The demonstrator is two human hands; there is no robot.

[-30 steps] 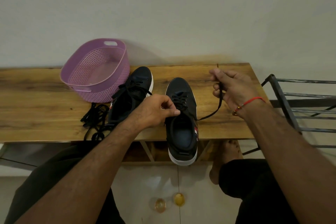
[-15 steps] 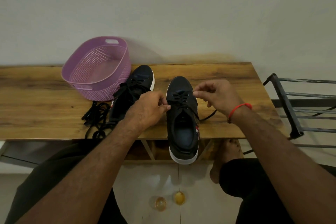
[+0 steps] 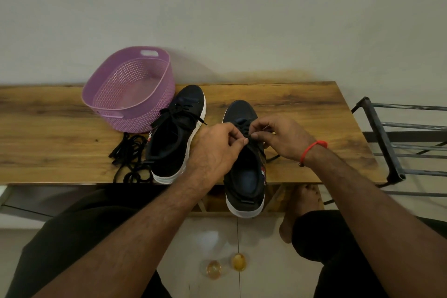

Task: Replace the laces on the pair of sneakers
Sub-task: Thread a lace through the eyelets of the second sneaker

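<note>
Right-hand black low-top sneaker with white sole (image 3: 244, 172): on the wooden tabletop (image 3: 302, 113), toe to the wall, heel hanging past the near edge. Black flat lace (image 3: 244, 128) crosses the lower eyelets; upper rows look not yet threaded, though the hands hide most of that zone. One loose run of the lace trails out right of the shoe onto the tabletop.

Left hand (image 3: 215, 150): fingers curled, thumb and forefinger pinching the lace at the throat of the shoe. Right hand (image 3: 283, 136): fingers (image 3: 257, 136) likewise curled and pinched on the lace from the other side, tips of both hands almost touching. Which eyelet they are working I cannot tell.

Second black low-top sneaker (image 3: 176, 135): just left, also on the tabletop, laces through its eyelets with loose ends splayed over the tongue, not tied. Whether those are new or old laces is not readable.

Tangled pile of loose black laces (image 3: 129, 156): touching that shoe's left side, near the front edge. Probably the removed set.

Estimate: left shoe laced or close to it, right shoe mid-lacing. Left to do: finish upper eyelets, even out the ends, tie both, clear the spare laces.

Lilac perforated plastic basket (image 3: 130, 89): behind the pile, touching the left shoe's toe side, looks empty. Black metal rack (image 3: 387, 143): off the tabletop's right end.
</note>
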